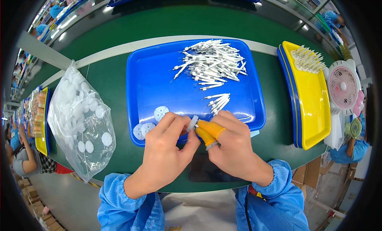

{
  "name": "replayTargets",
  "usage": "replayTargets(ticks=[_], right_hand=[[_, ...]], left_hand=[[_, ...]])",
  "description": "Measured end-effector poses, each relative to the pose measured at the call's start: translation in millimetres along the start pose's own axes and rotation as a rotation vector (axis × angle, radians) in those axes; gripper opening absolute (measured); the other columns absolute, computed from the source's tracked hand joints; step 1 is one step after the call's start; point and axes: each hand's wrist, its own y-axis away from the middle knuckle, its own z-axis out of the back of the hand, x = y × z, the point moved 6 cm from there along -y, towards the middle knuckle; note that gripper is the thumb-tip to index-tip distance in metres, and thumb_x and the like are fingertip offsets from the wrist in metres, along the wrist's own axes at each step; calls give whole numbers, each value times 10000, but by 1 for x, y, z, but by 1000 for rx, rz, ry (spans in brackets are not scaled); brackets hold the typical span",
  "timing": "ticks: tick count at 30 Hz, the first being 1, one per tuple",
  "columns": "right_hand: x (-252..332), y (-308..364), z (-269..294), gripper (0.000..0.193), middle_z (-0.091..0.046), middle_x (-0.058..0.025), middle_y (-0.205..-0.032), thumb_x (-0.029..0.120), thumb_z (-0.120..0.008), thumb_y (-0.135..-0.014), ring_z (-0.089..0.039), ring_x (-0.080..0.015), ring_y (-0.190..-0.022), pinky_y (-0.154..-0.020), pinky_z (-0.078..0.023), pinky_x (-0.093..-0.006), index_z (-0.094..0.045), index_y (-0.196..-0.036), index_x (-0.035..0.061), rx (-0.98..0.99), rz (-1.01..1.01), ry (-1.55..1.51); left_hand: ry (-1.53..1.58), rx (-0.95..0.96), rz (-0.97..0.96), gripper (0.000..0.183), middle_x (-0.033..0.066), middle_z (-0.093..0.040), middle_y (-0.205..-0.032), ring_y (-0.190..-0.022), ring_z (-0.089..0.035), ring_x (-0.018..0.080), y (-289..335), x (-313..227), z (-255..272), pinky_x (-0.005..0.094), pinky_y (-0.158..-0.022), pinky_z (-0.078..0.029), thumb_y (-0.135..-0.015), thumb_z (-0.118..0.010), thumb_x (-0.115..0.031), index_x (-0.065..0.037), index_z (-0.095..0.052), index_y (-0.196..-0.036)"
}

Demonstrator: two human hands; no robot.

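In the head view, the left hand (165,141) pinches a white round piece (192,123) over the near edge of the blue tray (159,88). The right hand (234,145) wears yellow finger covers (211,129), maybe to save the skin. Its grip is at the piece, but I cannot tell if it pinches too. A few white sticks (219,103) lie nearer that hand than the big pile (215,63) by the far edge, likely for easy reach. White discs (161,112) sit by the near left corner.
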Motion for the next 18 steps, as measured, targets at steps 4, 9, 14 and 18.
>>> replayTargets(ticks=[4, 9, 14, 18], right_hand=[[-6, -2, -1, 438, -623, -146, -879, -115, -719, -617, -584, -350, -806, -721, -501, -439, -775, -1050, -74, -77, -23, -26], [0, -4, 19, 493, -705, -124, -972, -109, -759, -638, -580, -315, -802, -712, -503, -397, -807, -1122, -31, -172, 17, -37], [16, -5, 29, 554, -712, -97, -1097, -102, -765, -641, -571, -283, -882, -705, -502, -346, -821, -1182, 1, -131, 95, 41], [18, -4, 32, 573, -696, -122, -1145, -77, -755, -605, -562, -299, -912, -701, -499, -359, -831, -1167, 5, -134, 86, 47]], left_hand=[[52, 2, 67, 264, 158, -706, -997, -881, -779, 289, 0, 6, 0, 377, -769, -656, -911, -804, 15, 35, -704, -1155], [494, 63, 310, 380, 134, -722, -1131, -1155, -772, 267, -7, 8, 5, 393, -981, -670, -959, -794, 16, 35, -670, -1318], [530, 52, 105, 507, 128, -594, -1323, -1283, -710, 290, -8, 1, 10, 378, -1061, -640, -894, -744, 180, 76, -622, -1375], [489, 46, 41, 555, 125, -574, -1337, -1276, -714, 291, -8, -1, 9, 375, -1057, -645, -866, -742, 201, 62, -617, -1388]])
